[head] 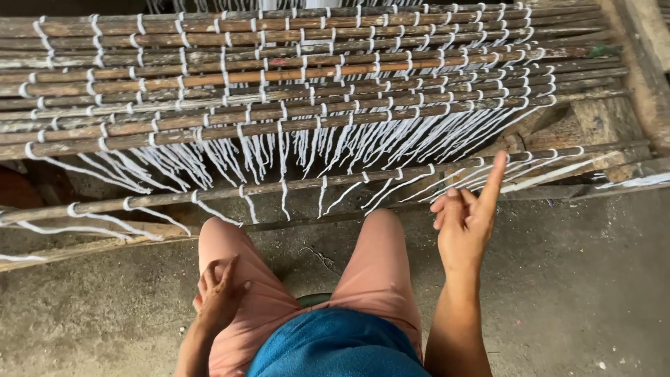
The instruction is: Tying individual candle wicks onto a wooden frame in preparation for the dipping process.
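Head view: a mat of brown bamboo sticks [300, 77] lies across a wooden frame [631, 63], the sticks bound side by side with loops of white string [335, 143] whose loose ends hang down from the near edge of the mat. One single stick [279, 187] sits apart from the bound rows, just in front of them, with white strands looped around it at intervals.

The right hand [466, 218] is raised at the right end of this stick, forefinger stretched upward and touching or nearly touching the strands there, the other fingers loosely curled; whether it pinches a strand cannot be told. The left hand [220, 290] rests on the left thigh, fingers half bent, holding nothing visible.

The person sits on a dark green stool [312, 300], wearing pink shorts [377, 272] and a blue shirt [335, 345], over a grey concrete floor [572, 279].
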